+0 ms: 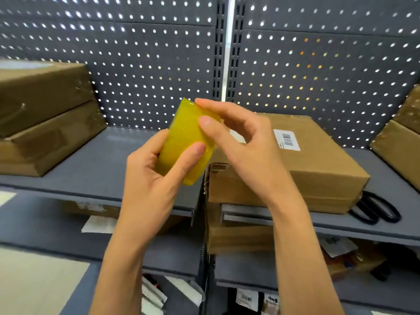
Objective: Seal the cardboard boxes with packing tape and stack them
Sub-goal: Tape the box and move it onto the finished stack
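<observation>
I hold the yellow roll of tape [185, 142] up in front of me, over the gap between the shelves. My left hand [156, 169] wraps around it from below, thumb on the front. My right hand [229, 137] comes in from the right and picks at the top edge with finger and thumb, I think to find the loose end. The roll stands tall, tipped a bit to the right. The box [302, 155] I need to seal sits on the shelf [386, 228] just behind my right hand, so the tape must pull that way. Scissors [375, 210] lie beside the box.
</observation>
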Demonstrator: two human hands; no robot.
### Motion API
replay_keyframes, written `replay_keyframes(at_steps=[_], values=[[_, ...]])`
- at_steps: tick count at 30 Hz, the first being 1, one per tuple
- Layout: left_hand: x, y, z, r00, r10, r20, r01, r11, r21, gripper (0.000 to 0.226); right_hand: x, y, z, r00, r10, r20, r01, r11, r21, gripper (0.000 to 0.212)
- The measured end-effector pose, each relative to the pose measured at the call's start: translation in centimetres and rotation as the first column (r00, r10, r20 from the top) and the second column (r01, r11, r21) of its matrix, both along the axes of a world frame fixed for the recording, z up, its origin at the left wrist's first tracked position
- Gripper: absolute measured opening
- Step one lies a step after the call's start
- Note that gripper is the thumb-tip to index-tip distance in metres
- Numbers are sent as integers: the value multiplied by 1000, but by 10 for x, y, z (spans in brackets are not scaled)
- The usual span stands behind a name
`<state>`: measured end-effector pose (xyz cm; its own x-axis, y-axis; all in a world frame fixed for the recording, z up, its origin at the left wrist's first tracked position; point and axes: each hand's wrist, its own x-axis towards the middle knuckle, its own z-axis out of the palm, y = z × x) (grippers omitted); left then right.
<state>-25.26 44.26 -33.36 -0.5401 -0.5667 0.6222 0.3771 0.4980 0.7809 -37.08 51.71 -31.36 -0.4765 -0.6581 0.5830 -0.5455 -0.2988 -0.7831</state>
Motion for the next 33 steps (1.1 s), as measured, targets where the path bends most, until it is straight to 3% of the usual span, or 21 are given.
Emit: replay_keyframes(at_steps=[11, 15, 19, 23, 28, 33], values=[[1, 61, -15, 957, 284, 59, -278, 956, -91, 9, 2, 38, -10, 985, 171, -30, -172, 984, -39, 17], [10, 67, -26, 894, 424, 143, -391, 896, -211, 16, 8, 43, -12, 981, 191, -36, -189, 981, 37, 34], [13, 71, -28, 871, 461, 172, -408, 872, -270, 12, 16, 48, -15, 972, 203, -118, -190, 975, 117, 44], [11, 71, -26, 864, 479, 155, -426, 860, -281, 9, 27, 52, -18, 985, 109, -132, -103, 993, 54, 41], [9, 68, -23, 809, 566, 157, -479, 790, -382, 19, 43, 47, -24, 974, -143, -174, 130, 988, -83, 33], [12, 53, -22, 830, 528, 180, -436, 815, -382, 26, 43, 44, -22, 985, -154, -77, 142, 980, -140, 23]])
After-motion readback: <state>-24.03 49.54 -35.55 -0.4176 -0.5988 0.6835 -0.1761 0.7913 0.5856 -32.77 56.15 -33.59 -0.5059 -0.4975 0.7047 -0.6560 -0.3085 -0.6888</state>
